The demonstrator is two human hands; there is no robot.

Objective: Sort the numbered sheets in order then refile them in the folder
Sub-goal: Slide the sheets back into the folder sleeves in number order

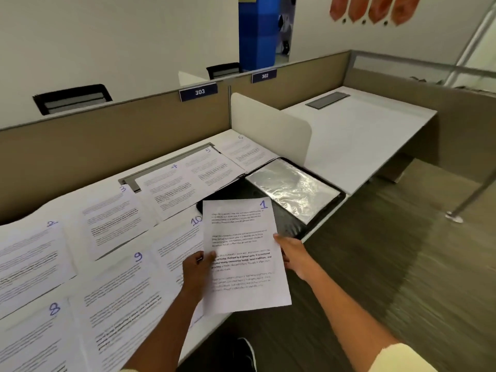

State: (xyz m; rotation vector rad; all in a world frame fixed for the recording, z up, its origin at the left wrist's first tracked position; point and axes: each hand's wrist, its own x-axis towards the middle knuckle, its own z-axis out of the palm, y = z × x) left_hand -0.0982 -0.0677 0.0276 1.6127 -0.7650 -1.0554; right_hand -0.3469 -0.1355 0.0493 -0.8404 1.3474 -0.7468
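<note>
I hold the sheet numbered 1 (243, 253) above the desk's front edge, near the open black folder (290, 189). My left hand (197, 272) pinches the sheet's left edge, thumb on top. At the right edge, my right hand (294, 255) grips it, its fingers hidden behind the paper. The folder lies open on the desk with a shiny clear sleeve facing up. Several other numbered sheets lie spread on the desk: sheet 2 (29, 253), sheet 3 (112, 221), sheet 4 (169, 189), sheet 5 (212, 167), sheet 6 (247, 151), sheet 8 (32, 342), sheet 9 (120, 296) and sheet 10 (179, 242).
A tan partition (107, 138) runs along the back of the white desk. A white divider panel (271, 124) stands right of the sheets, with a second desk (362, 130) beyond it. Carpeted floor (389, 264) lies to the right, with a metal leg (467, 200) on it.
</note>
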